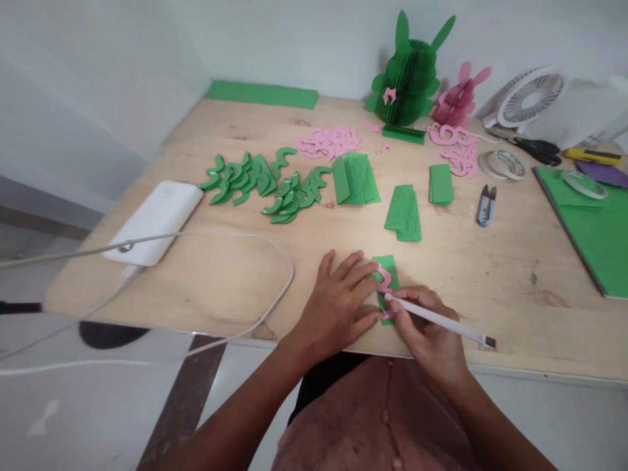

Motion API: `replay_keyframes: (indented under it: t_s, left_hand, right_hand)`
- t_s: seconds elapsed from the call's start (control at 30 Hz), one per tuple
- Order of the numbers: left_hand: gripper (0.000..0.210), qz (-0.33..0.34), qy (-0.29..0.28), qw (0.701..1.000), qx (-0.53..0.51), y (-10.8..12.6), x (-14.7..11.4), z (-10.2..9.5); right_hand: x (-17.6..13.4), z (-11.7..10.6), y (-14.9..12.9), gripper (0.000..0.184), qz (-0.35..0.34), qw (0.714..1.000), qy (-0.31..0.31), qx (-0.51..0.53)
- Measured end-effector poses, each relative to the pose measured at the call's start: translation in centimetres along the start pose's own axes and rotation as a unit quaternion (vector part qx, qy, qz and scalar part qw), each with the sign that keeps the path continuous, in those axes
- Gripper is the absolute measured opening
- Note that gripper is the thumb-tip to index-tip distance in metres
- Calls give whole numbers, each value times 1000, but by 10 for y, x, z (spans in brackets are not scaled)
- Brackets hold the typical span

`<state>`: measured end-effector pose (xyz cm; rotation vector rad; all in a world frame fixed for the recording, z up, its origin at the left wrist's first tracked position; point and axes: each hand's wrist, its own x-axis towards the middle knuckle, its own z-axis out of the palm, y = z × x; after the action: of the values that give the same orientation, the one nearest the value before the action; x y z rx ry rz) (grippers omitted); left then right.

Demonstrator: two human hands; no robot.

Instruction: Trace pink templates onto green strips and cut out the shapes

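A green paper strip (387,263) lies near the table's front edge with a curvy pink paper cutout (384,277) on top. My left hand (341,301) rests flat with its fingers spread, the fingertips pressing on the cutout and strip. In my right hand (432,330) is a white pen (436,317), its tip down at the cutout's edge. The fingers partly hide the cutout's lower part. Just beyond are green paper pieces (403,212), some with curved outlines drawn on them.
Green curved cutouts (289,199) and pink cutouts (328,142) lie in piles. A white power bank (154,222) with cables sits left. Blue snips (486,206), tape rolls (501,164) and green sheets (608,248) lie right. Behind stand green (411,78) and pink (456,101) paper figures and a fan (530,98).
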<state>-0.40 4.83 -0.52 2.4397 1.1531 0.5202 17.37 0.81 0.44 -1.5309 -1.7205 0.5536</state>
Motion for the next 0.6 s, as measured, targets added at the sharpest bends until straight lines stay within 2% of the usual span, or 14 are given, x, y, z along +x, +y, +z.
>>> replay_keyframes:
  t_s: [0.6]
  left_hand:
    - [35,-5,-2,1000,-7,2,1,-1]
  right_hand:
    - [1,2,-2,8,-39,998,10,-41]
